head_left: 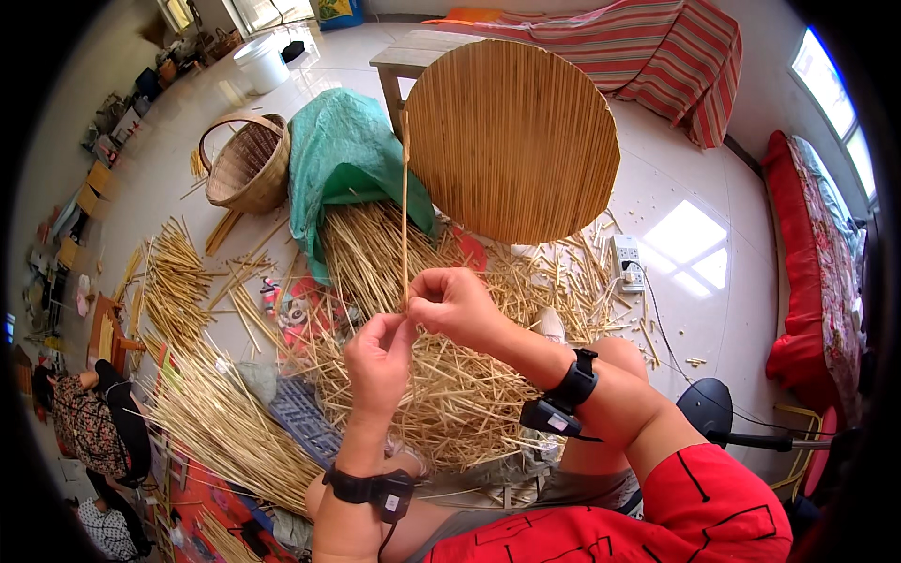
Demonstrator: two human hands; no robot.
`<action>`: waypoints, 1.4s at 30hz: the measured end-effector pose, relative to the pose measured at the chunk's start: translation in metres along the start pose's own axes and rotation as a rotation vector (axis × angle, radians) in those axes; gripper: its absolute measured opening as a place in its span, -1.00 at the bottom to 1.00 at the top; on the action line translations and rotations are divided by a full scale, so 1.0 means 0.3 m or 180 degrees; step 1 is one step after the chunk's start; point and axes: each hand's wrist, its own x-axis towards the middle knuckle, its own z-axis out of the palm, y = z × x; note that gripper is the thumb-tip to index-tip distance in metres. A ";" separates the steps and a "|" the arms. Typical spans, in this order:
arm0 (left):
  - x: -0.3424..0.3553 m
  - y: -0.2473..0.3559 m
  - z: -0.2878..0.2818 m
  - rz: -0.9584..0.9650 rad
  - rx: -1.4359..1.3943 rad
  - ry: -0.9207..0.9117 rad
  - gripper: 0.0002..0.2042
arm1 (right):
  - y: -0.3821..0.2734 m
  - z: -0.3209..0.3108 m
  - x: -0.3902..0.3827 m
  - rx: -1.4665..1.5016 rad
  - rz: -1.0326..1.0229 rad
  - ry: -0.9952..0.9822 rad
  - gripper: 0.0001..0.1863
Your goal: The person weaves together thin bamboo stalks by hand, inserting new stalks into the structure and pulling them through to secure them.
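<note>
A long thin straw stalk (404, 220) stands upright before me, its lower end pinched between the fingertips of both hands. My left hand (378, 361) is closed at its bottom end, thumb and forefinger together. Just above and to the right, my right hand (452, 305) pinches the same stalk, touching the left fingertips. Its top end looks wider and paler, like a bit of husk. Below my hands lies a large loose heap of straw stalks (450, 394). More stalks (380, 239) spill from the mouth of a green woven sack (343, 141) beyond my hands.
A round panel of stalks (511, 141) leans against a wooden bench (413, 56). Left of the sack stands a wicker basket (249, 169); a white bucket (263, 64) is behind. A power strip (627, 263) with a cable lies at right. Another person (89, 422) sits far left.
</note>
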 end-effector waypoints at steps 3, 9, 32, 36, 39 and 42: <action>-0.002 0.013 -0.011 -0.0336 -0.0383 -0.0218 -0.89 | 0.004 -0.017 0.010 0.0770 0.0492 -0.0290 -0.91; 0.005 0.020 -0.014 -0.0478 -0.0875 -0.0470 -0.87 | 0.017 -0.029 0.008 0.1434 0.0696 -0.0587 -0.91; 0.001 -0.001 0.004 -0.0067 -0.0174 0.0210 -0.89 | -0.015 0.001 -0.005 -0.0056 0.0054 -0.0139 -0.95; 0.001 -0.001 0.002 -0.0216 -0.0445 0.0100 -0.90 | -0.021 0.012 -0.007 0.0273 0.0114 -0.0119 -0.94; 0.007 0.003 -0.005 -0.0433 -0.0983 -0.0115 -0.89 | 0.004 0.005 0.003 0.0658 0.0142 -0.0235 -0.94; 0.010 0.017 0.000 -0.0458 -0.1193 -0.0176 -0.87 | 0.007 -0.003 0.007 0.0833 0.0163 -0.0326 -0.93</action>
